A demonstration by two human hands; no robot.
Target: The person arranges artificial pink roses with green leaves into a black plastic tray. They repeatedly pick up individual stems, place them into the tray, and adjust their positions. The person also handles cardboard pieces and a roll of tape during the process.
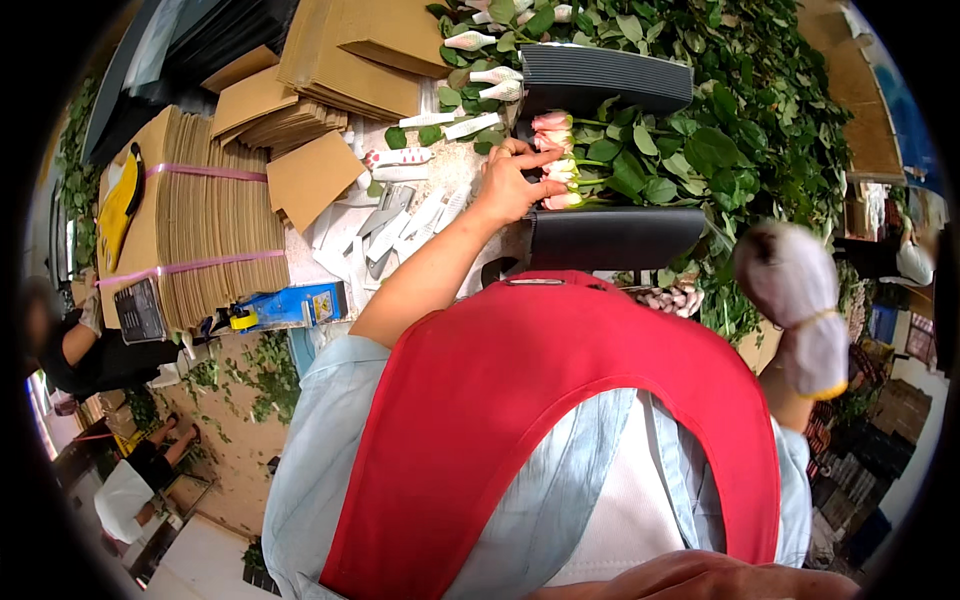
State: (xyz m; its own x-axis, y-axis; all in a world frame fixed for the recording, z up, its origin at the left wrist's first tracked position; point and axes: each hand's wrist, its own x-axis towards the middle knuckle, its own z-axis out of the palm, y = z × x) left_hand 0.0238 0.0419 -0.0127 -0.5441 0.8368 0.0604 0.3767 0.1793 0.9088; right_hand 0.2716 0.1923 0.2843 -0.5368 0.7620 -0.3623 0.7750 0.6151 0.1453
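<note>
Currently, lettering is confined to a yellow sticker point(322, 304) on the blue tape dispenser point(275, 307), at left on the table; its print is too small to read. Near the worker's left hand, a slim white handle point(398, 158) carries pink paw-like marks, a pattern rather than writing. Pink and cream roses point(557, 142) lie in a short row between a black ribbed block point(607, 80) on the far side and a smooth-looking black panel point(617, 238) on the near side. Blooms point to the worker's left; stems run right into dense green foliage point(740, 120). Long axis of each stem: roughly crosswise to the worker, approximately parallel to both black walls. Left hand point(512, 182): bare, reaching in from the bloom side, fingers bent and partly spread, thumb and forefinger apart and touching the blooms; firmness of hold cannot be told. Right hand point(790, 285): in a whitish glove with yellow cuff edge, raised beside the foliage, well apart from the blooms; finger opening and any contents cannot be made out. Netted rosebuds point(470, 40) lie beyond the ribbed block's left end; white strips point(405, 225) lie left of the panel, near pink-strapped cardboard point(215, 215).
</note>
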